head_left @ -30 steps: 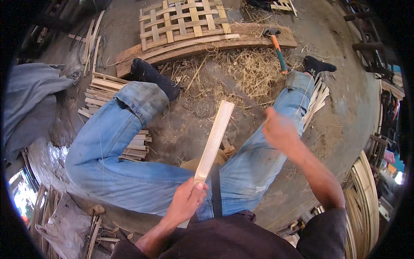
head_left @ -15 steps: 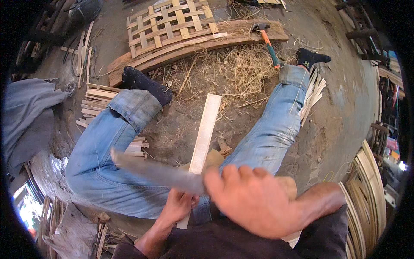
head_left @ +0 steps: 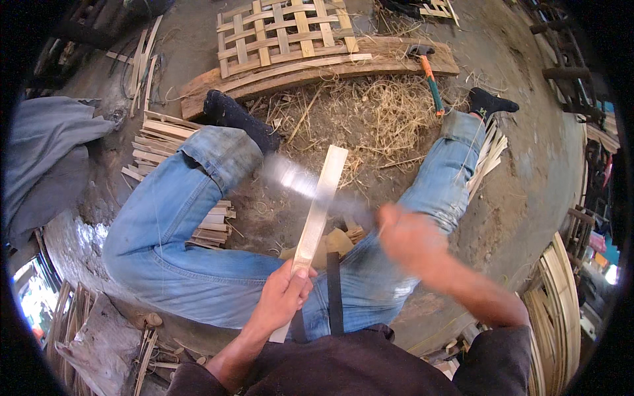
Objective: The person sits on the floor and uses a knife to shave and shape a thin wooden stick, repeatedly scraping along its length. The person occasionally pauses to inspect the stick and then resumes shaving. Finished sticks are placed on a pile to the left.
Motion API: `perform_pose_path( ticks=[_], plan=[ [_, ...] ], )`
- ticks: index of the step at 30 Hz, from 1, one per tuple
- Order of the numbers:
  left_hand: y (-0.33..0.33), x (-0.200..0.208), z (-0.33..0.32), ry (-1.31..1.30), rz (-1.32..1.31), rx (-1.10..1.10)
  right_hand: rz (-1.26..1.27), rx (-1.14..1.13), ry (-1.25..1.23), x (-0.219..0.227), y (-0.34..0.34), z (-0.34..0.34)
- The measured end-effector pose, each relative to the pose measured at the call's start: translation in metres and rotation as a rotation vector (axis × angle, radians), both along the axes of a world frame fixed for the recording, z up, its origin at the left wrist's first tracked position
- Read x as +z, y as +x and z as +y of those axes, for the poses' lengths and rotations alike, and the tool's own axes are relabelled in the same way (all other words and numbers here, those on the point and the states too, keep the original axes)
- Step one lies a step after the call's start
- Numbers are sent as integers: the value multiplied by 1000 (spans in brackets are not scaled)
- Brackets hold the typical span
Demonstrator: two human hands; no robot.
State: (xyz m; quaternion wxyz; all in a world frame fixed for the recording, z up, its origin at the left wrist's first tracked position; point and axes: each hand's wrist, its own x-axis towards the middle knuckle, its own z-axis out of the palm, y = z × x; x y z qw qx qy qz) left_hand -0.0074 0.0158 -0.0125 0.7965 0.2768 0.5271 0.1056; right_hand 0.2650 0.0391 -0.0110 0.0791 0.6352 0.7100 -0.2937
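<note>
My left hand (head_left: pixel 285 295) is closed round the lower part of a pale, flat wooden strip (head_left: pixel 321 201), thumb on top. The strip slants up and away from my lap between my legs. My right hand (head_left: pixel 413 241), smeared by motion, grips a knife with a long blade (head_left: pixel 290 175). The blurred blade points left and crosses the upper part of the strip; whether it touches the wood I cannot tell. A dark strap (head_left: pixel 335 294) and a tan pad or block (head_left: pixel 337 241) show beside the strip, over my thigh.
A woven slat panel (head_left: pixel 284 33) rests against a thick wooden plank (head_left: pixel 389 56); a hammer (head_left: pixel 432 86) leans there. Curly shavings (head_left: pixel 389 119) cover the ground before me. Cut strips (head_left: pixel 158 138) lie by my left leg, more (head_left: pixel 489 155) by my right foot. Bent slats (head_left: pixel 558 310) stand at right.
My right hand and the knife have moved away from my body, from near my left hand to the strip's upper part. The left hand keeps its hold. The view has shifted slightly.
</note>
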Motion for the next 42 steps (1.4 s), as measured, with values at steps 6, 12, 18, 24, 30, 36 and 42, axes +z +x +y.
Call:
perform_pose_path(
  ticks=[6,12,18,24,30,36,42],
  plan=[
    [-3,2,-2,47,19,-49,-7,0,94,-2,25,18],
    [-6,4,3,-11,57,-21,76,-117,128,-23,16,14],
    [-10,6,2,-67,76,-62,-13,124,2,-13,-3,-32],
    [-15,12,4,-189,-19,-18,72,23,3,-6,26,1],
    [-3,9,7,-286,-53,41,171,-292,24,18,4,23],
    [-11,-16,3,-221,-213,99,91,160,19,122,-80,0],
    [-5,9,22,-475,-272,226,73,-67,153,3,-20,4]
  ],
)
